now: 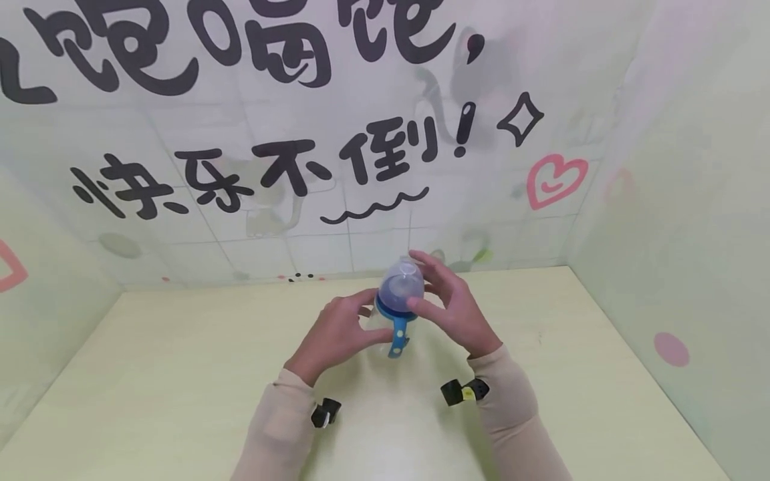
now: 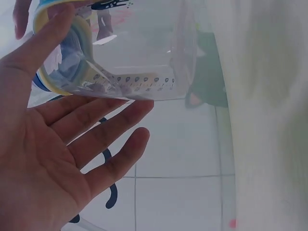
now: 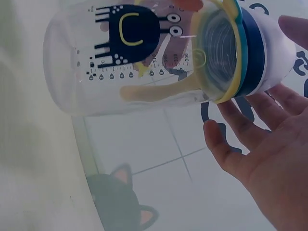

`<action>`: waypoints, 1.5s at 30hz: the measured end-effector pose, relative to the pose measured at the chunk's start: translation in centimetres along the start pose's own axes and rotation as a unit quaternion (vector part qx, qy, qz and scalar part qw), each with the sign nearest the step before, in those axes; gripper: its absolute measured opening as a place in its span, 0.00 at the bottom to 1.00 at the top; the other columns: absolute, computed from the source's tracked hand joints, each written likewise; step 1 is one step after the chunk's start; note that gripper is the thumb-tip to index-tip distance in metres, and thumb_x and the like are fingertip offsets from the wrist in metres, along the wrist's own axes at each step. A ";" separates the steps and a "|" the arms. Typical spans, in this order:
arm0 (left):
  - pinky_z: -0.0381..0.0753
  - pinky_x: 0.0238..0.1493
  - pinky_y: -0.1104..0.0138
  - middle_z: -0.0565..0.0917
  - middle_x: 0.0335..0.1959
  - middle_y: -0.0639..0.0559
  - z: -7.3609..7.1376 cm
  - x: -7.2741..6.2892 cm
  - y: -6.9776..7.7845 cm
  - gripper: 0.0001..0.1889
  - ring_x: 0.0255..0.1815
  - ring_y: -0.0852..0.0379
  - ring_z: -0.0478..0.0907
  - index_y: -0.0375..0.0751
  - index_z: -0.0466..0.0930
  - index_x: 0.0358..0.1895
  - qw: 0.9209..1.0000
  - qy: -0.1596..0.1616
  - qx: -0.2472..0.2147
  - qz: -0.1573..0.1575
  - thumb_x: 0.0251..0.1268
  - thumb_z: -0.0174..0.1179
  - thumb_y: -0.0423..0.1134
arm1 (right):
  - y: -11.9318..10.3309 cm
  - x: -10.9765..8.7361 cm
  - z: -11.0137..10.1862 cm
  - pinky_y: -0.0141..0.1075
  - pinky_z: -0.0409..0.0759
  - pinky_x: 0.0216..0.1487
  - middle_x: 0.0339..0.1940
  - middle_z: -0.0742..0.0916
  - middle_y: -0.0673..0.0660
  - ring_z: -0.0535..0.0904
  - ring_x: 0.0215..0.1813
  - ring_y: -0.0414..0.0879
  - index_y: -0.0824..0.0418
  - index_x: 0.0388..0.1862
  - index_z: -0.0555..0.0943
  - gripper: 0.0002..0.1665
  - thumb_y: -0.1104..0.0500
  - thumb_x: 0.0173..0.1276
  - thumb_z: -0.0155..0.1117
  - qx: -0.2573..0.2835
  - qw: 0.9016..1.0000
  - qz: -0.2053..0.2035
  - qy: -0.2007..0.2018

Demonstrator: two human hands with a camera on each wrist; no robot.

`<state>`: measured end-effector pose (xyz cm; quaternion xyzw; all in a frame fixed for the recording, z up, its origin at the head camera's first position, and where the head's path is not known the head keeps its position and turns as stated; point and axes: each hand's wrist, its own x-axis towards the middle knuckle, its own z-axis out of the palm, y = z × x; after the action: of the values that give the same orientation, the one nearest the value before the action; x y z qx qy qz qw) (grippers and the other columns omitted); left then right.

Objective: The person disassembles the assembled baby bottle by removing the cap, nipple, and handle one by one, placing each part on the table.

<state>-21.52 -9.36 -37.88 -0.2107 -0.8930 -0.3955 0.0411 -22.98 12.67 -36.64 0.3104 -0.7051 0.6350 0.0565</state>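
Observation:
A clear baby bottle with a translucent dome cap stands upright near the back of the table, its base close to the tabletop. Below its dark blue collar a blue, white-dotted handle points toward me. My left hand holds the bottle around its upper body, thumb in front near the handle and fingers at the far side. On the cap, my right hand has its thumb at the front and fingers behind. The right wrist view shows a dark blue cartoon print and measuring marks on the clear body.
The pale wooden table meets a back wall sheet printed with large black characters. Side panels rise at left and right. Black wrist cameras sit on both sleeves.

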 end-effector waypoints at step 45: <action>0.84 0.44 0.56 0.88 0.45 0.54 0.0 0.0 0.5 0.27 0.42 0.52 0.87 0.46 0.81 0.60 0.999 -0.006 0.029 0.021 0.55 0.70 0.48 | -0.1 -0.1 0.1 0.53 0.71 0.64 0.60 0.83 0.59 0.77 0.63 0.51 0.63 0.71 0.70 0.32 0.64 0.69 0.65 -0.075 0.997 -0.024 -0.008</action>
<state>-21.30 -9.12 -37.53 -0.2303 -0.8997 -0.3675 0.0499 -22.88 12.65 -36.62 0.3273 -0.7438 0.5760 0.0888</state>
